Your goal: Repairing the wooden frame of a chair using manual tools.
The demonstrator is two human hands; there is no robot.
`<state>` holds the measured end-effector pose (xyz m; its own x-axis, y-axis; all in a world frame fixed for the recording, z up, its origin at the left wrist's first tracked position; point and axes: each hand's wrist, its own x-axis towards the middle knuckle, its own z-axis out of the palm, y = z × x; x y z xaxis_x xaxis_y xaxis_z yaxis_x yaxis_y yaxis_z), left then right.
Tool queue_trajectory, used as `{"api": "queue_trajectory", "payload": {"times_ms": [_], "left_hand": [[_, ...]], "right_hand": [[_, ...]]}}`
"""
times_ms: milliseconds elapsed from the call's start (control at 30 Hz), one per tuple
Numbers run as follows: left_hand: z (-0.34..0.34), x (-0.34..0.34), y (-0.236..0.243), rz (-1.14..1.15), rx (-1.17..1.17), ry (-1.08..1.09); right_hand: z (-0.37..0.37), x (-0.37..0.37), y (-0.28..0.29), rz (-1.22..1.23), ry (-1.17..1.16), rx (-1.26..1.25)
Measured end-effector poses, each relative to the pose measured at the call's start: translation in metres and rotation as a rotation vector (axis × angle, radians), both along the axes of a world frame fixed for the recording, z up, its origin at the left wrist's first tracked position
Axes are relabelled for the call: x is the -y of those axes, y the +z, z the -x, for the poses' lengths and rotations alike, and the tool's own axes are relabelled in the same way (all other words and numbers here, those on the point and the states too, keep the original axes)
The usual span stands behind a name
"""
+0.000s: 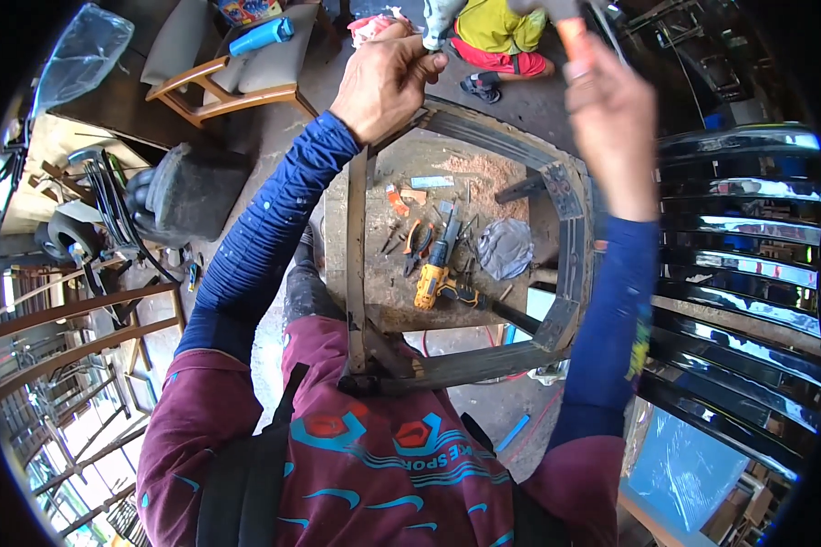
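Observation:
My left hand (383, 87) is raised at the far corner of a worn, dark wooden frame (465, 366), its fingers pinched together. What they hold is too small and hidden to name. To the right, my right hand (611, 109) grips a hammer by its orange handle (573, 41); motion smears both, and the grey head is cut off by the top edge. The frame, perhaps from a seat, lies over a wooden work surface (374, 273). Inside its outline are a yellow cordless drill (433, 281), orange-handled pliers (417, 244) and a crumpled plastic bag (504, 248).
Wood shavings (497, 173) cover the surface's far part. A cushioned wooden armchair (246, 87) stands far left, near a dark upholstered piece (192, 196). Glossy black slats (739, 228) line the right side. Beyond my hands, a person (497, 36) in yellow-green and red is low down.

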<state>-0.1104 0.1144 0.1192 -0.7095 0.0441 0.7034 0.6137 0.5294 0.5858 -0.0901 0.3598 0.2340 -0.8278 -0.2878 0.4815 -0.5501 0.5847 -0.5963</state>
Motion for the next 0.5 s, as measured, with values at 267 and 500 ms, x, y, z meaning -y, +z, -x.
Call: {"api": "queue_trajectory", "payload": {"times_ms": [267,500], "left_hand": [[-0.013,-0.003,0.043,-0.291,0.184,-0.325],[-0.011,-0.028,0.096,-0.298,-0.033,0.085]], "right_hand": [[0.004,0.010,-0.196,0.219,-0.216,0.062],[-0.007,0.020,-0.157,-0.206,-0.271,-0.329]]}}
